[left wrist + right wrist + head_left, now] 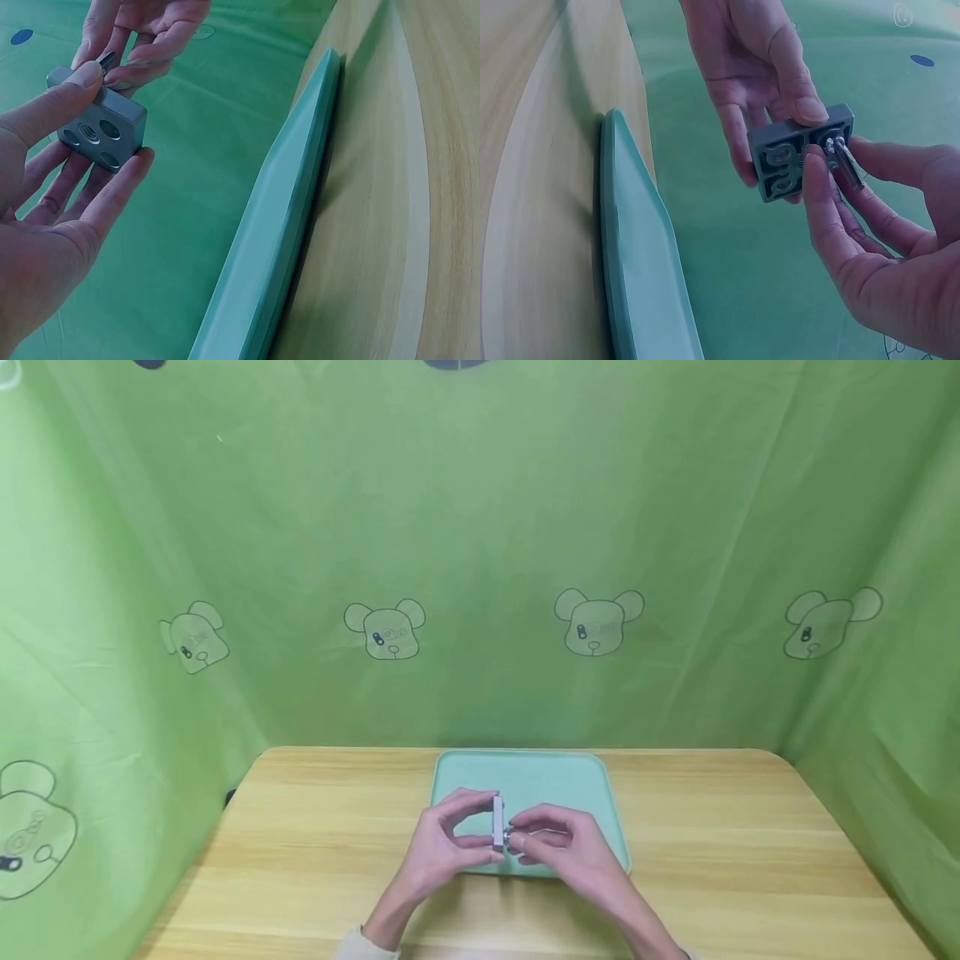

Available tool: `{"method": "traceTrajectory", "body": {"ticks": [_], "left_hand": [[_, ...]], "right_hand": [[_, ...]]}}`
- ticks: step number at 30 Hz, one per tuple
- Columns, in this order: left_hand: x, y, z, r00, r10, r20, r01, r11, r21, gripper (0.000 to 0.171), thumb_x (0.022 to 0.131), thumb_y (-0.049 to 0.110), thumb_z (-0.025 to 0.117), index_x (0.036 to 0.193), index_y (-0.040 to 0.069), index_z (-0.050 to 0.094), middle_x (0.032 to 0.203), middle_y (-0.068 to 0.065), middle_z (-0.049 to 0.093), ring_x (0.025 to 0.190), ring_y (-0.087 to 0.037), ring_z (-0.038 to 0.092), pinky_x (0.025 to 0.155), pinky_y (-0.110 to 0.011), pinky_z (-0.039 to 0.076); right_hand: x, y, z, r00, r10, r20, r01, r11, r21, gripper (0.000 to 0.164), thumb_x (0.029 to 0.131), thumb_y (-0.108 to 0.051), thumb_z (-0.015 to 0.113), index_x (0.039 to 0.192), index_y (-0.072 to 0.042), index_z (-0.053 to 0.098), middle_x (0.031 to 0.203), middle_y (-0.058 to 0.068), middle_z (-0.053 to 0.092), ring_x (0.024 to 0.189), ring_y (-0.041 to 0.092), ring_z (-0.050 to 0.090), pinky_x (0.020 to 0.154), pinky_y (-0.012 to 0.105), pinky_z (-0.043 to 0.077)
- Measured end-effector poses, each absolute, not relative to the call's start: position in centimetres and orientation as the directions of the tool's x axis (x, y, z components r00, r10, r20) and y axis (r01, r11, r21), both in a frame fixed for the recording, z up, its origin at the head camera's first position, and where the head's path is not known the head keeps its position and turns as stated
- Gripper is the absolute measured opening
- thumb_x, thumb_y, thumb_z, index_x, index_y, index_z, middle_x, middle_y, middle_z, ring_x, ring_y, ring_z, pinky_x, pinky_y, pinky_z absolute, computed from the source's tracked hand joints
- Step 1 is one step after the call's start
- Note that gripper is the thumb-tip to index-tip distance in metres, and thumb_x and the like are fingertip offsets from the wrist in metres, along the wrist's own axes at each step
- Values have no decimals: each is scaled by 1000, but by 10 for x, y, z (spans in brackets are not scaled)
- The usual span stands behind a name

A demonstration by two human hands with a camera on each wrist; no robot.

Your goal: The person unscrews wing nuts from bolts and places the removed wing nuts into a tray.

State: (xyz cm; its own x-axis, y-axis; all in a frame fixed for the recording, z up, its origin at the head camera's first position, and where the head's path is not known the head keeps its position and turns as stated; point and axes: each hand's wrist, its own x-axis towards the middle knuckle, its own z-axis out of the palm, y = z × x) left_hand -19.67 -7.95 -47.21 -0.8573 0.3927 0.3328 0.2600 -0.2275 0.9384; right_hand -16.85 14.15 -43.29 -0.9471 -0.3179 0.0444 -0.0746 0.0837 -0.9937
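My left hand (438,843) grips a small grey metal block (498,823) by its edges, thumb on one edge and fingers along the opposite one. In the left wrist view, the block's flat face shows several round holes, one threaded. Recessed pockets mark its other face in the right wrist view. There a shiny metal screw-like piece (847,163) juts out of the block near one corner. The thumb and fingers of my right hand (577,852) pinch around this piece, close against the block. Both hands are raised over the front part of the mint-green tray (525,770).
Beneath the tray is a wood-grain table (720,835) with rounded far corners. A green curtain (487,527) printed with bear heads hangs behind it and along both sides.
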Motion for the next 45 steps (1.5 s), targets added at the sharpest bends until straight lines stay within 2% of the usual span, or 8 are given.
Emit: {"method": "traceTrajectory", "body": {"ticks": [12,20,24,29,33,36,39,45], "left_hand": [[-195,-79,-470,-863,393,318,254,-206,945,70,71,-12,85,136,-5,60,130,-21,58,126,-29,59,95,-47,61],[-196,-81,-468,-859,397,324,258,-212,943,68,72,-10,86,135,0,62,128,-21,58,125,-32,59,93,-48,61],[-196,-84,-467,-855,401,328,258,-219,941,67,73,-10,86,135,0,63,128,-23,58,123,-32,59,92,-48,62],[-195,-88,-464,-855,406,323,248,-226,942,70,71,-10,86,136,-3,61,128,-24,58,123,-32,60,92,-48,61],[-194,-88,-463,-850,425,311,236,-221,946,70,72,-8,86,136,-5,60,128,-21,59,124,-30,60,93,-48,61],[-192,-87,-463,-847,441,297,218,-222,950,69,72,-7,86,136,-5,60,128,-18,60,124,-30,60,94,-49,61],[-192,-86,-464,-845,447,294,210,-230,950,69,73,-7,86,136,-6,59,128,-19,60,124,-31,60,93,-50,61],[-192,-83,-465,-851,433,298,212,-236,948,69,73,-9,84,136,-10,57,128,-22,59,123,-34,59,93,-49,61]], "right_hand": [[-166,136,-430,-946,-306,104,-149,126,-981,23,91,-17,78,103,2,73,100,14,74,89,27,75,75,38,67],[-162,131,-436,-897,-241,370,-419,194,-887,8,89,-12,80,97,-10,78,94,4,76,80,17,74,66,32,67],[-165,129,-442,-753,-253,607,-657,247,-712,18,85,-2,81,98,-15,79,94,-1,77,81,13,74,63,24,65],[-173,128,-448,-427,-334,840,-897,271,-349,11,91,-5,76,101,-7,79,99,7,77,85,20,76,77,21,64],[-176,130,-447,-135,-380,915,-945,327,-3,21,102,-13,63,98,0,79,96,15,77,80,25,76,77,25,64],[-176,132,-445,22,-415,910,-920,348,181,24,103,-9,59,97,4,78,96,19,76,79,27,76,71,27,66],[-176,134,-443,98,-444,891,-896,349,273,23,103,-5,57,97,5,77,98,21,76,81,29,76,69,29,66],[-175,136,-440,85,-449,890,-901,347,261,22,102,-6,59,98,5,77,99,21,76,82,29,76,70,29,66]]}}
